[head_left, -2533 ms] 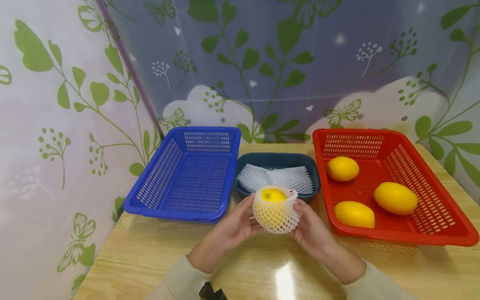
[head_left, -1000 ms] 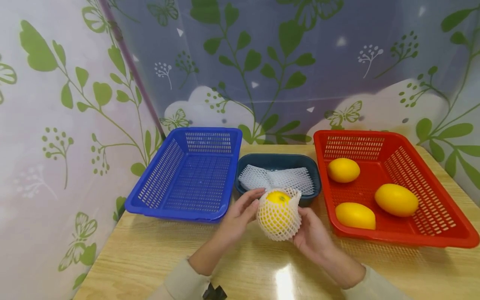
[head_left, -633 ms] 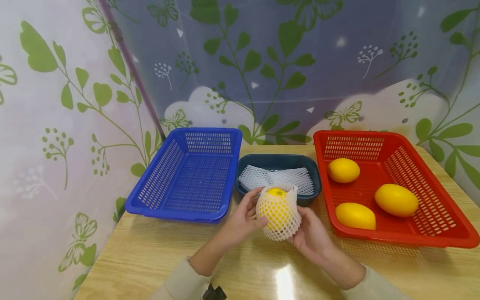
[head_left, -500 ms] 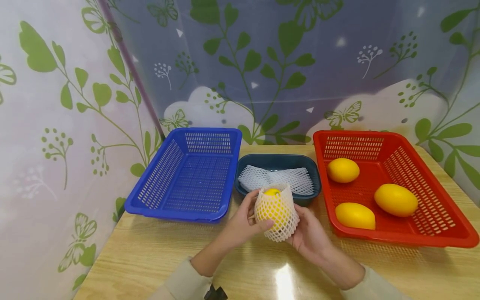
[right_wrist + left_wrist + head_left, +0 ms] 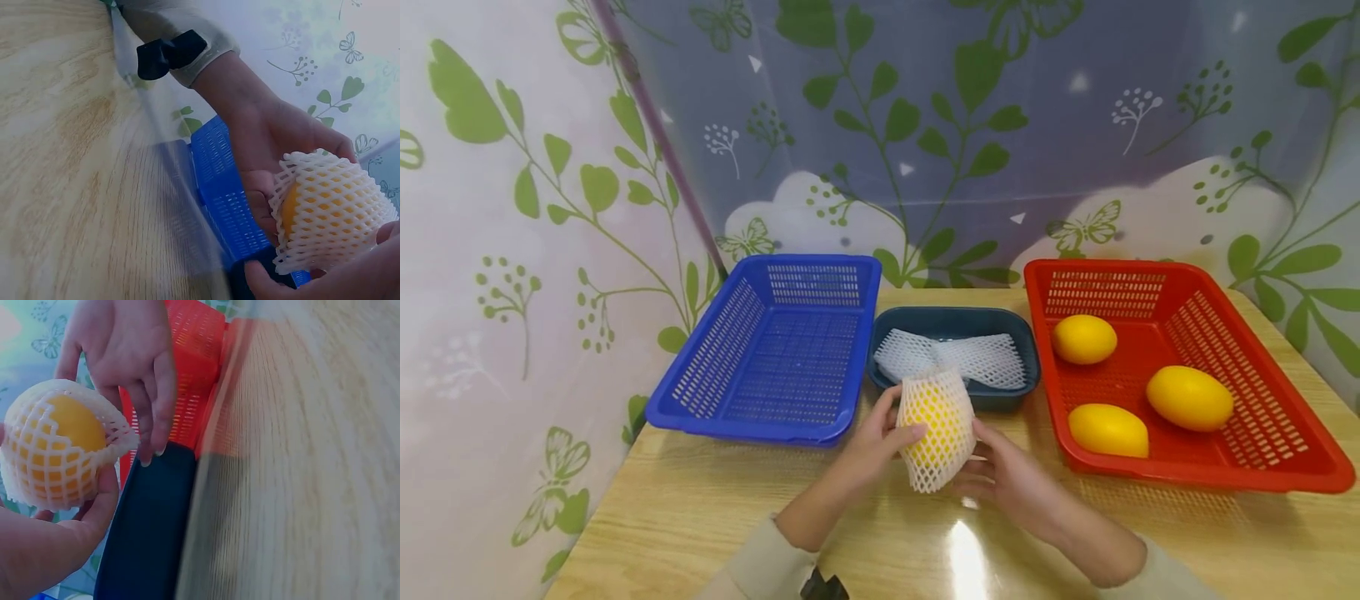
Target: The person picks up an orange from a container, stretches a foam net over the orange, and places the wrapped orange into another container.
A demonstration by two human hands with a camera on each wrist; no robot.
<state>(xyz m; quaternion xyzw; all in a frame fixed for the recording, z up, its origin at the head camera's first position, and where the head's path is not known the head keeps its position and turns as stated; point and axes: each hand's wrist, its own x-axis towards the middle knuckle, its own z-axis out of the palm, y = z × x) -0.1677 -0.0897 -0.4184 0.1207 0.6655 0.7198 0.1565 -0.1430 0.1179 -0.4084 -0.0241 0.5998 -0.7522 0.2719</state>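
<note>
A smooth yellow oval fruit (image 5: 931, 421) sits inside a white foam net sleeve (image 5: 958, 417), held above the table in front of the dark green tray (image 5: 1030, 371). My left hand (image 5: 868, 450) grips the sleeved fruit from the left, thumb across its front. At its right side is my right hand (image 5: 1018, 483), fingers mostly straight and right at the sleeve's edge. In the left wrist view, bare yellow skin shows through one open end of the sleeve, and the right hand (image 5: 128, 362) hangs with extended fingers. The right wrist view shows the mesh (image 5: 340, 209) covering most of the fruit.
Flat foam net sleeves (image 5: 981, 360) lie in the dark green tray. On the left stands a blue basket (image 5: 797, 358) with nothing in it. The red basket (image 5: 1120, 379) on the right holds three yellow fruits, one of them a large oval fruit (image 5: 1189, 398). A patterned curtain hangs behind.
The fruit has turned, so its stem end no longer shows in the head view and the net faces up. My left thumb has moved onto the front; my right hand has loosened at the side.
</note>
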